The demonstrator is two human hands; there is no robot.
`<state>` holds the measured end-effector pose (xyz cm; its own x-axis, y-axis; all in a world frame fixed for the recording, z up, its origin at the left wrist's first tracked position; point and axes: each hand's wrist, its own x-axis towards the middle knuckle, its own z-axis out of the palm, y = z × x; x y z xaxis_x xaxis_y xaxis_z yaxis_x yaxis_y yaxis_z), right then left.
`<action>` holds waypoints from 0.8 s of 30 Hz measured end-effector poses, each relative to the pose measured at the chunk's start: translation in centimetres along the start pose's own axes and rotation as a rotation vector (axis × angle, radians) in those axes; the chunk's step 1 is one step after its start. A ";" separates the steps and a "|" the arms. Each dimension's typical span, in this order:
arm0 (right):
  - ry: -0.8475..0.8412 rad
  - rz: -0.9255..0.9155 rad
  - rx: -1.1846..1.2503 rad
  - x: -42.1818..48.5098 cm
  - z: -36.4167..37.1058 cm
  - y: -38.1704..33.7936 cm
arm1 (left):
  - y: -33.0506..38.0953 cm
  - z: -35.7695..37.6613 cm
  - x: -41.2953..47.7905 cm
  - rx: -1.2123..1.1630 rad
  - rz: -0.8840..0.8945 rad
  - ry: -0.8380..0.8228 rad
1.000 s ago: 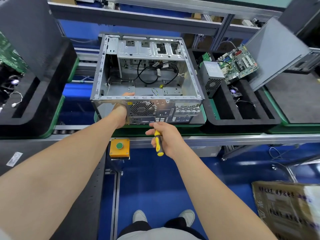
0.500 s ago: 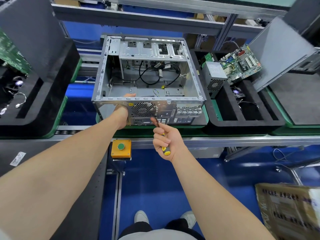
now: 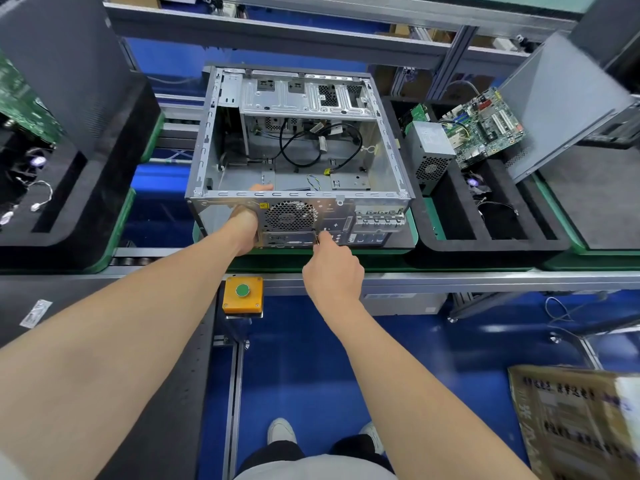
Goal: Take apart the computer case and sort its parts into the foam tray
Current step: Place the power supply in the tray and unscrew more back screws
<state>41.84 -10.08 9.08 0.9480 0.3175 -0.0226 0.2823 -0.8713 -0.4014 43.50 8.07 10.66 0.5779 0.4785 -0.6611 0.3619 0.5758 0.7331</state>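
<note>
Silver bare-metal computer case (image 3: 325, 209), centre frame: mostly gutted, black cables (image 3: 281, 143) left inside. Black foam tray (image 3: 491, 242) at its 3 o'clock holds grey power supply (image 3: 429, 150), green motherboard (image 3: 485, 126). Left hand (image 3: 244, 226) grips rear panel; right hand (image 3: 332, 268) grasps dark-shafted screwdriver (image 3: 316, 237) there. Rear fasteners likely next.

On my feed the left hand (image 3: 244, 230) and right hand (image 3: 332, 271) are bare, forearms (image 3: 138, 341) uncovered too; pale grey shirt (image 3: 311, 470), dark bottoms (image 3: 273, 452) and white sneakers (image 3: 281, 430) show well below the orange button box (image 3: 242, 295).
</note>
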 end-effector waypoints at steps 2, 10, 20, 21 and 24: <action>-0.006 0.030 0.088 0.1 0.1 0.1 | 0.1 0.0 -0.1 -0.008 -0.009 0.001; -0.586 0.465 1.438 0.8 -1.1 2.1 | 0.1 -0.2 -0.2 0.015 0.017 -0.052; -0.768 0.707 1.864 1.0 -1.4 1.0 | 0.2 -0.1 -0.6 0.006 0.014 -0.053; -0.723 0.674 1.772 1.0 -1.3 1.1 | 0.2 -0.1 -0.6 0.008 0.014 -0.053; -0.582 0.518 1.412 1.0 -1.2 1.3 | 0.2 -0.3 -0.7 0.016 0.022 -0.055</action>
<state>43.31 -11.33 9.63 0.6189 0.4924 -0.6120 -0.7007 -0.0061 -0.7134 42.96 8.04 11.28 0.6254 0.4532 -0.6351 0.3602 0.5544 0.7503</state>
